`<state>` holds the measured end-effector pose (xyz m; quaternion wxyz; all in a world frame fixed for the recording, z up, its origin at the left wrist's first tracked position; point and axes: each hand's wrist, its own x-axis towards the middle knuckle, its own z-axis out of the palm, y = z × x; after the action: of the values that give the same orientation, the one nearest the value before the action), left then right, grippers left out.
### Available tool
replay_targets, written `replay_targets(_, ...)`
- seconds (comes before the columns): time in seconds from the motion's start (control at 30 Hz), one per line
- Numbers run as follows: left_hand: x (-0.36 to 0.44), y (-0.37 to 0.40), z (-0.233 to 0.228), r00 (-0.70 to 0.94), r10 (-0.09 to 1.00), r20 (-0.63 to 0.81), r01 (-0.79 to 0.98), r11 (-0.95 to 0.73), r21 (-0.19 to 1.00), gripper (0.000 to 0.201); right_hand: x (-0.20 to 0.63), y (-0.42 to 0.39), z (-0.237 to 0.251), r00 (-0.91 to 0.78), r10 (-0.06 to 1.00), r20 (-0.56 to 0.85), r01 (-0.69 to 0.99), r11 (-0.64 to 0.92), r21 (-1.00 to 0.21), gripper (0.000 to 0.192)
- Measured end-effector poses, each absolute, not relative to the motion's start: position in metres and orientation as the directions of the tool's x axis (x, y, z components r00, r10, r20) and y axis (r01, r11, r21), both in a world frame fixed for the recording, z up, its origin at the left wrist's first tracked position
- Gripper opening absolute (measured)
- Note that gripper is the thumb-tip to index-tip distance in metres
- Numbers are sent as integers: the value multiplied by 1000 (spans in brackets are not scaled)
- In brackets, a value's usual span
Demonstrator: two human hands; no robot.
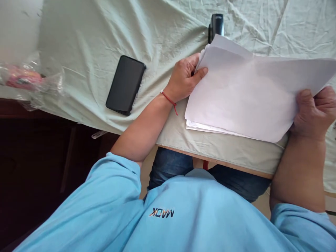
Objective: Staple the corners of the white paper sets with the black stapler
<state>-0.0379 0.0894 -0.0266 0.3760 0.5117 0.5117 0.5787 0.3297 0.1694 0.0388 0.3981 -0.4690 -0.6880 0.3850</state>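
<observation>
Between my two hands is a stack of white paper sheets (244,94), its top sheet blank on the side facing me. My left hand (185,77) pinches the stack's left edge, thumb on top and fingers underneath. On the right edge my right hand (313,108) grips the paper, with its thumb on the top sheet and its other fingers curled. The sheets bow a little and their far corners lift. A printed sheet edge (199,125) peeks out below the near side. Just beyond the far left corner lies a black stapler-like object (217,26), partly covered by the paper.
A dark smartphone (126,85) lies on the pale green tablecloth (86,59), left of my left forearm. Farther left is clear plastic wrapping (31,82) with something pink inside. The table's front edge (223,161) runs just above my lap.
</observation>
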Motion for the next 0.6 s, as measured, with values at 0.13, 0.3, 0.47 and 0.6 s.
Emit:
replay_targets(0.13,-36,81,-8,-191,977,97,-18,-102,995,33,331,173,37,-246,950,193,223,250,-942,33)
replay_targets(0.3,-43,80,-7,-211,974,81,-145,-113,983,48,334,172,38,-250,958,140,157,183,-970,32)
replay_targets(0.47,-45,79,-7,-259,964,61,-96,-89,991,50,336,168,38,-265,962,72,206,130,-970,38)
replay_targets(0.6,-43,78,-10,-298,953,42,-62,-64,996,48,331,165,41,-281,959,40,237,110,-965,36)
